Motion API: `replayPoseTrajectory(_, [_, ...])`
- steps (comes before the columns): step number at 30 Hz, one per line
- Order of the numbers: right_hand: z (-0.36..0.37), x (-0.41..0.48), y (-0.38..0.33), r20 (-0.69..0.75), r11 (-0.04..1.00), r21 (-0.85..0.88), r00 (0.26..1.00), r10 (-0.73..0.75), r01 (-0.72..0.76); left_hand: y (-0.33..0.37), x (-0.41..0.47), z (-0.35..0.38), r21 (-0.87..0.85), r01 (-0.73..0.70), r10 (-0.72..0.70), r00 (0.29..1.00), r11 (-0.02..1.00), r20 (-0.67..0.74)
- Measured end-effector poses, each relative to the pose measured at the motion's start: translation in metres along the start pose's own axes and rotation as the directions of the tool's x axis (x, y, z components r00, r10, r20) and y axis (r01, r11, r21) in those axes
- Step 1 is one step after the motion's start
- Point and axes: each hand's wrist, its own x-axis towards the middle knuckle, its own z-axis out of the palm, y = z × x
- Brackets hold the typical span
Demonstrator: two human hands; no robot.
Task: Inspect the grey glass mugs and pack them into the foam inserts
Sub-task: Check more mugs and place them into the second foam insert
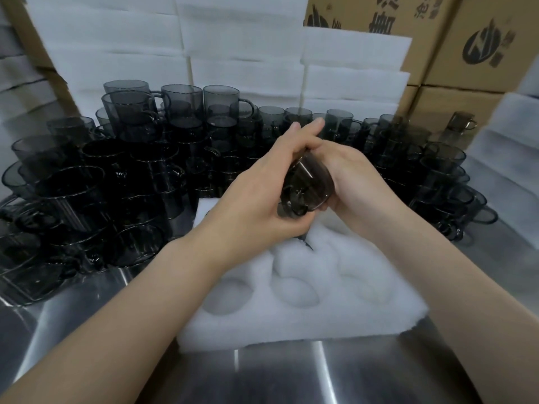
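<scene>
A grey glass mug (307, 186) is held tilted between both hands above the white foam insert (294, 290). My left hand (262, 193) grips its near side, fingers curled over the top. My right hand (354, 179) cups its far side. The insert lies on the steel table (262, 374) and shows several round pockets; the ones I can see hold nothing. The back part of the insert is hidden by my hands.
Many grey glass mugs (125, 167) stand stacked in rows behind and to both sides of the insert. White foam sheets (233, 42) are piled at the back. Cardboard boxes (466, 48) stand at the back right. More foam (510, 147) lies at the right edge.
</scene>
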Motion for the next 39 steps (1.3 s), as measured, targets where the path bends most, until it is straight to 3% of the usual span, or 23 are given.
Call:
replayPoseTrajectory(5, [0.001,0.000,0.002,0.214,0.941,0.326,0.976,0.022,-0.093,0.001,0.002,-0.002,-0.011,0.033,-0.034,0.998,0.999,-0.059])
replayPoseTrajectory(10, [-0.002,-0.004,0.003,0.202,0.984,0.176,0.979,-0.025,-0.012,-0.003,0.003,-0.003,0.050,0.156,-0.143,0.971,0.986,-0.193])
replayPoseTrajectory(16, [0.003,-0.006,0.005,0.055,0.990,0.000,0.988,-0.144,0.144,0.002,0.004,0.001,0.082,0.221,-0.202,0.960,0.972,-0.195])
replayPoseTrajectory(31, [-0.005,-0.001,0.001,0.125,0.939,0.337,0.992,0.028,-0.069,0.000,0.000,-0.002,0.147,0.010,0.008,0.993,0.989,-0.118])
replayPoseTrajectory(34, [-0.006,0.001,0.002,0.206,0.911,0.392,0.977,0.047,-0.127,0.000,0.000,-0.002,0.126,-0.059,0.074,0.991,0.990,-0.114])
replayPoseTrajectory(37, [-0.004,0.001,0.003,0.382,0.855,0.464,0.923,0.041,-0.230,0.001,0.002,-0.001,0.054,-0.002,0.009,0.990,0.999,-0.143])
replayPoseTrajectory(39, [-0.002,0.002,0.005,0.366,0.859,0.461,0.930,0.042,-0.221,0.003,0.003,-0.001,0.034,0.048,-0.042,0.987,0.998,-0.155])
